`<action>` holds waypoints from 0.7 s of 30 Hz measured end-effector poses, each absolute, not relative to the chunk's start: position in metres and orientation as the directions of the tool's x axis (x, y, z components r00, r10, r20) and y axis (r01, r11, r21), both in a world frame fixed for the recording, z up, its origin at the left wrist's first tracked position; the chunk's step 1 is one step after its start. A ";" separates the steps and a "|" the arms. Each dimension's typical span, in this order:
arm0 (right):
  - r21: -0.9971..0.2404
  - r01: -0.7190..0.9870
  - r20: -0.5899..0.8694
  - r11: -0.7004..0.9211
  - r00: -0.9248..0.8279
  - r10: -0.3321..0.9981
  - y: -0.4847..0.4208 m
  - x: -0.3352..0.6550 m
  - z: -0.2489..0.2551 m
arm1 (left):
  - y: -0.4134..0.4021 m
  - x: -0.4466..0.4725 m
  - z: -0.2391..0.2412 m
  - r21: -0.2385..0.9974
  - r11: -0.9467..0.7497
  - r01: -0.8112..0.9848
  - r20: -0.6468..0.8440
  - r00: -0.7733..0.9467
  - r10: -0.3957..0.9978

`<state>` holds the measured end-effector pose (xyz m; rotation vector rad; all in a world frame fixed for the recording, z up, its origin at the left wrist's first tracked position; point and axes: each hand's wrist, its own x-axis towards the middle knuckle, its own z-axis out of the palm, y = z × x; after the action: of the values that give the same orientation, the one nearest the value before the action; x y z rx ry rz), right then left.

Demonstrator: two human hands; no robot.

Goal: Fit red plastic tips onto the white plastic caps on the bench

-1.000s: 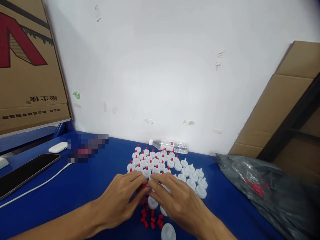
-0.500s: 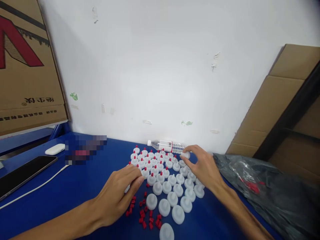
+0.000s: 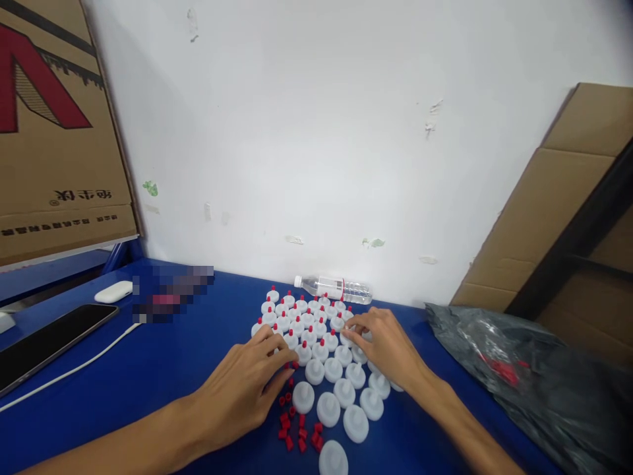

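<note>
Many round white plastic lids with a central spout, such as one bare white lid (image 3: 329, 409), stand in a cluster on the blue table (image 3: 198, 343). Those at the back and left carry red tip caps; those at the front and right are bare. My left hand (image 3: 247, 379) is closed at the cluster's left edge, with a small red cap (image 3: 286, 365) showing between thumb and forefinger. My right hand (image 3: 388, 340) pinches a white lid (image 3: 347, 338) on the right side, its fingers partly covering it. Loose red caps (image 3: 285, 422) lie in front of my left hand.
A clear bottle (image 3: 331, 288) lies against the white wall behind the lids. To the left are a phone (image 3: 59, 343), a white case (image 3: 113, 291) and a cable. A grey plastic bag (image 3: 524, 389) lies at right, near cardboard (image 3: 534, 218). A printed carton (image 3: 64, 158) stands at upper left.
My right hand has come down and left, from holding a white lid near the bottle to a lid in the cluster. My left hand has shifted right, from beside the loose caps toward the lids.
</note>
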<state>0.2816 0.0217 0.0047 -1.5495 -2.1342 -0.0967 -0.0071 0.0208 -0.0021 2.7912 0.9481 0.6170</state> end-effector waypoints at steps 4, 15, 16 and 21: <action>-0.235 0.909 0.410 0.345 -0.229 0.883 0.022 0.281 0.003 | 0.022 -0.006 -0.002 0.251 -0.786 0.565 0.324 0.716 0.618; -0.285 0.836 0.420 0.469 -0.331 0.845 0.012 0.272 0.013 | 0.017 -0.010 0.003 0.262 -0.813 0.519 0.411 0.703 0.581; -0.288 0.822 0.409 0.491 -0.358 0.839 0.010 0.270 0.013 | 0.016 -0.010 0.003 0.267 -0.814 0.515 0.410 0.704 0.580; -0.302 0.769 0.373 0.563 -0.448 0.813 0.007 0.265 0.012 | 0.017 -0.009 0.003 0.270 -0.822 0.502 0.422 0.705 0.569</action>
<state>0.2655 0.0072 0.0119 -1.2715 -2.3212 0.1214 -0.0087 0.0173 0.0027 2.7755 0.8761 0.7551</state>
